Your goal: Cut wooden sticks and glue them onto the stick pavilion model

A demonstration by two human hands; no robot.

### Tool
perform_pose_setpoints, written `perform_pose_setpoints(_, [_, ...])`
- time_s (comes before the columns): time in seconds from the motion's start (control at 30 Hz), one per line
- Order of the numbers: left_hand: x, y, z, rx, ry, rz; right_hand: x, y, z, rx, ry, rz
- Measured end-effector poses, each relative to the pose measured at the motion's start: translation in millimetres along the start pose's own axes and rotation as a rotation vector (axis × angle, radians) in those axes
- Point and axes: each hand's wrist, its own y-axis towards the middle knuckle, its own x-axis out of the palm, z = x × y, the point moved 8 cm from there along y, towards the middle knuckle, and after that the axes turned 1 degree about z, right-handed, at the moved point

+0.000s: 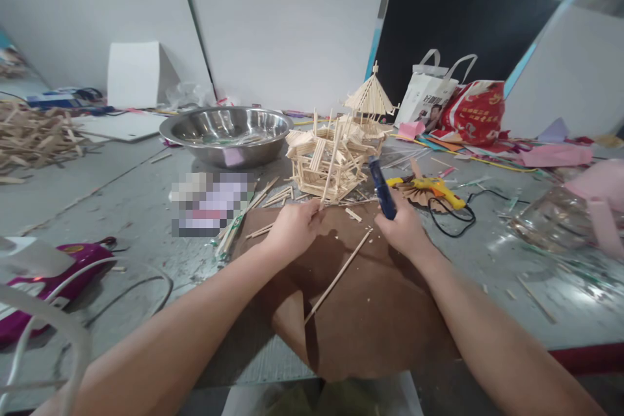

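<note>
My left hand is closed, pinching the lower end of a thin wooden stick that slants upward. Behind that stick stands a model built of wooden sticks, open-sided and many-cornered. My right hand grips a dark blue tool, seemingly a utility knife, pointing up and away; its tip is unclear. Both hands are over a brown sheet with one curled edge. Another stick lies across the sheet, near small wood offcuts.
A steel basin stands back left. Behind the model rises a pointed stick roof. To the right lie a yellow glue gun with a black cord and a clear plastic container. Wood scraps and a magenta device are left.
</note>
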Motion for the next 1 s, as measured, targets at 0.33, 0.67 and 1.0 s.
perform_pose_setpoints(0.33, [10.1,-3,1,0.071,0.392,-0.042,29,-17,-24,-0.252,-0.307,-0.131])
perform_pose_setpoints(0.67, [9.8,-4,7,0.095,0.423,-0.034,33,-20,-29,-0.286,-0.343,-0.173])
perform_pose_setpoints(1.0, [12.1,-4,9,0.121,0.452,-0.054,34,-21,-30,-0.276,-0.393,-0.196])
